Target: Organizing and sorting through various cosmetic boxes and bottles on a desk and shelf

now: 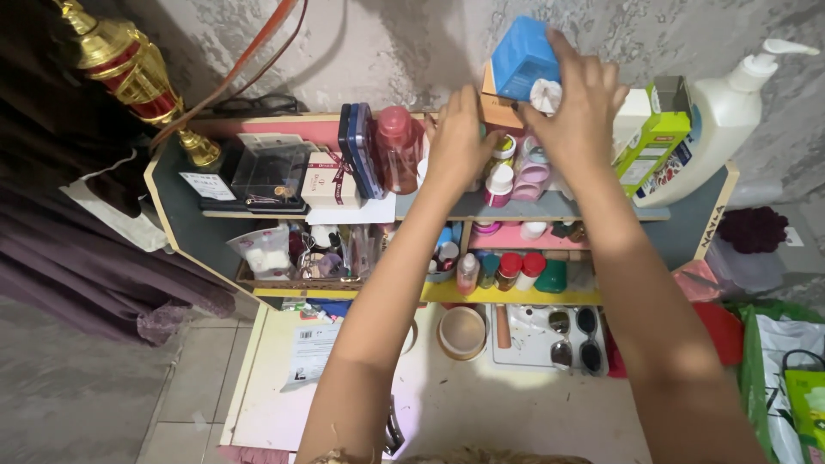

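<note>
Gold and red, a trophy (pixel 129 69) stands at the far left above the top shelf (pixel 533 206) of a small wall-side unit. Along that shelf, moving rightward, sit a clear plastic box (pixel 271 172), a small white gift box (pixel 331 180), a dark blue case (pixel 361 150) standing on edge and a pink bottle (pixel 397 146); these look settled in place.

Next comes the left hand (pixel 460 137), fingers curled down among the small jars and bottles (pixel 500 176) at the middle of the shelf. It seems to be closed on or steadying one of them, though which one I cannot tell, since the hand covers it.

Just to its right, the right hand (pixel 580 103) is raised higher, gripping a blue box (pixel 522 56) together with a small white frilled piece (pixel 545 94). The box is held in the air against the wall, above an orange box (pixel 498 107) and the pink containers (pixel 533 172), not yet resting on anything.

Farther right stand a green carton (pixel 657 133) and a large white pump bottle (pixel 730 112). By the look of it, the left and right ends are arranged, while the crowded middle is in mid-sorting. The lower shelves and the counter (pixel 481 404), with its sunglasses (pixel 574 335) and round lid (pixel 462 332), are untouched.
</note>
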